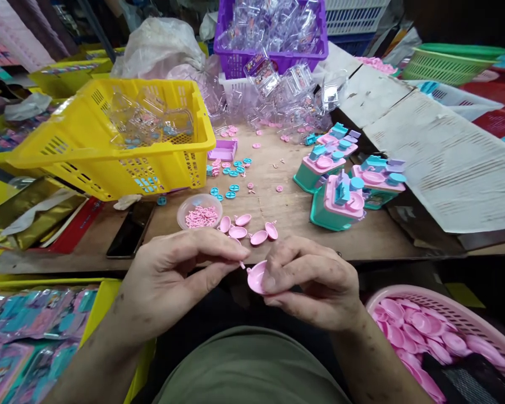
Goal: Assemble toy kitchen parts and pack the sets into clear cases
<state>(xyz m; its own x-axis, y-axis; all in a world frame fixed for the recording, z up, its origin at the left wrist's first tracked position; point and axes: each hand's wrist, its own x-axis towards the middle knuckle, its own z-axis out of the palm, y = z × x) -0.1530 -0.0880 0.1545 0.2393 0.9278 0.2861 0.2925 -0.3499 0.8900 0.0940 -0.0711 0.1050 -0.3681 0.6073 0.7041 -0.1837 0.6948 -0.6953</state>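
My right hand [315, 280] pinches a small pink toy pan [256, 277] just in front of the table edge. My left hand [180, 269] is closed in a pinch beside it, holding a tiny pink piece [242, 264] against the pan's rim. Just beyond my hands, several finished pink pans [248, 227] lie on the wooden table [286, 207]. A small clear bowl of tiny pink pieces [199, 214] stands to their left.
A yellow crate [109, 140] with clear shells sits at the left, a purple crate [273, 33] at the back. Teal-and-pink toy kitchens [340, 179] stand at the right. A pink basket of pans [441, 331] is by my right knee. A phone [130, 230] lies near the table edge.
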